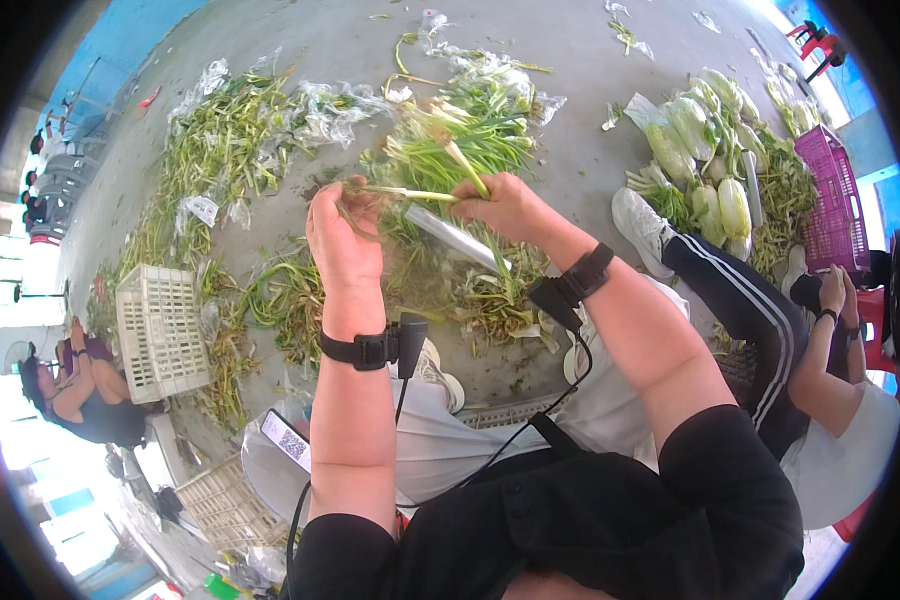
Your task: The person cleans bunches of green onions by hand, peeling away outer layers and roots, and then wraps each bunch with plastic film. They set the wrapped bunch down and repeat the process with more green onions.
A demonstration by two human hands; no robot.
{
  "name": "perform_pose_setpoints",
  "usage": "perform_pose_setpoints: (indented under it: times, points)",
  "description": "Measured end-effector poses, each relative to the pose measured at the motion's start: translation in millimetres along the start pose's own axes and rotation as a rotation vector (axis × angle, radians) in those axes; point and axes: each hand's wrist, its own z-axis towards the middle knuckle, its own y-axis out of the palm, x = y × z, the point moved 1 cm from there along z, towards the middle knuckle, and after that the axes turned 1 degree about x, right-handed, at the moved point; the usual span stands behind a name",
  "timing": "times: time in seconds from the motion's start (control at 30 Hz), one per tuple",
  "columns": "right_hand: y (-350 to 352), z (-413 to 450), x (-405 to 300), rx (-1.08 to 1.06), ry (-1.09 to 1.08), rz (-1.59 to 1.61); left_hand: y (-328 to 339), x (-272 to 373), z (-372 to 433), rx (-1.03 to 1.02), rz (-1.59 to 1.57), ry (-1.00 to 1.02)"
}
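Note:
In my right hand [506, 206] are two scallions: one scallion [467, 169] points up and away, and the other scallion [429, 196] reaches across toward my left hand [349, 240]. The fingers of my left hand are closed at its rooty end, where brownish, stringy skin [364, 201] hangs; blur hides the exact grip. Beyond both hands lies a heap of green scallions [457, 154], white ends and leaves mixed. Below my right hand, a shiny silvery strip [457, 238] rests on the trimmings [495, 307] on the floor.
Wilted leaves [225, 142] and plastic film [337, 109] spread at left, near a white crate [161, 334]. Wrapped Chinese cabbages [731, 210] lie at right, before a purple crate [832, 199]. A person [832, 397] sits at my right; another person [90, 382] sits at left. Cables run from my wrist straps.

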Motion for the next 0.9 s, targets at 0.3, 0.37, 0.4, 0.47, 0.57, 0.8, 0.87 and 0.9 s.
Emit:
perform_pose_setpoints:
  times: [0.3, 0.37, 0.4, 0.47, 0.57, 0.8, 0.87, 0.9]
  points:
    - [-5, 2, 3, -0.019, -0.054, 0.007, -5, 1, 8, 0.109, -0.06, 0.002]
    - [-7, 1, 5, -0.011, -0.072, -0.008, -6, 0, 9, 0.14, -0.073, -0.01]
    - [-7, 1, 4, -0.013, -0.077, -0.006, -10, 3, 11, 0.147, -0.08, 0.01]
    - [-12, -3, 6, 0.054, -0.019, -0.065, -24, 19, 22, 0.148, -0.091, 0.028]
    - [-41, 0, 23, 0.075, 0.127, 0.024, -44, 53, 40, -0.022, -0.195, 0.181]
    - [-49, 1, 21, 0.157, 0.124, 0.077, -6, -21, 2, -0.429, 0.827, -0.082]
    - [-51, 1, 23, 0.169, 0.101, 0.096, 8, -38, -12, -0.576, 1.099, -0.058]
    - [-51, 1, 25, 0.167, 0.088, 0.092, 11, -44, -20, -0.713, 1.376, -0.033]
